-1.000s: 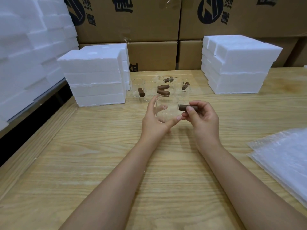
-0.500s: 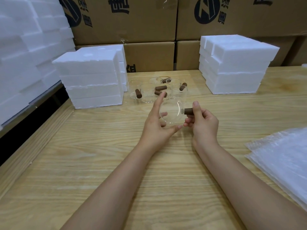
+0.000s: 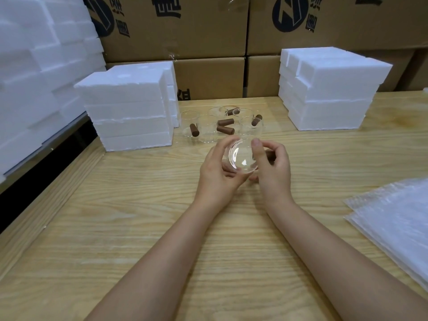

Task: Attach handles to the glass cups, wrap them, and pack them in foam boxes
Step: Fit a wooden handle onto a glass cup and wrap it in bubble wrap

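The left hand [image 3: 216, 173] and right hand [image 3: 274, 169] both curl round a glass cup [image 3: 240, 158] (its base facing the camera).

Clear glass cup [image 3: 239, 157]: smooth and glossy, with bright highlights on its base. Behind it stand more glass cups [image 3: 206, 129] of the same finish, and brown handles [image 3: 225, 130] with a matt surface, their material uncertain. The table [image 3: 139, 216] is pale wood with open grain and a low sheen. The foam blocks [image 3: 129, 112] are white, matt and granular, with rough edges. The cardboard boxes [image 3: 185, 26] are brown and matt, with dark print. The plastic sheets [image 3: 398, 218] are translucent, bubbled and faintly glossy.
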A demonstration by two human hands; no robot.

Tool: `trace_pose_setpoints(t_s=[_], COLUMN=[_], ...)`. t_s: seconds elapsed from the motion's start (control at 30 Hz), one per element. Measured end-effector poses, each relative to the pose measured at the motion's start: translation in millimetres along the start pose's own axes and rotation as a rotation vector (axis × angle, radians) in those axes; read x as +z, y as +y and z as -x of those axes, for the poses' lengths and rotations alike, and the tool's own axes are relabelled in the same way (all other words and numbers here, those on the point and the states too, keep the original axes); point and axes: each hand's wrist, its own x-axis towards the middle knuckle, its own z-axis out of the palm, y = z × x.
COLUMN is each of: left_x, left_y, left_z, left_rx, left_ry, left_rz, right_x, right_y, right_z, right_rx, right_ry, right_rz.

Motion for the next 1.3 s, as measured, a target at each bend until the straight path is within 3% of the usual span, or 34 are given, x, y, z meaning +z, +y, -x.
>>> trace_pose_setpoints(t_s=[0.33,0.73,1.0,1.3], left_x=[2.0,-2.7,-4.9,-5.1], left_y=[1.8,-3.9,-8.1,-6.4], left_z=[2.3,-2.2,-2.7,-2.7], left_rx=[0.119,-0.034,-0.083,-0.049], left_ry=[-0.011,0.064,0.045,-0.003], left_rz=[-0.127,0.045,0.239,0.216], right_x=[2.6,-5.5,-10.8,-10.2], right_y=[0.7,2.8,-2.3,-5.1], right_z=[-3.6,-3.0,-6.3,-10.1], right_rx=[0.070,-0.180,-0.220,-0.185], right_ry=[-0.033,-0.246,-0.328,-0.235], right_rz=[0.121,0.377,0.187,0.120])
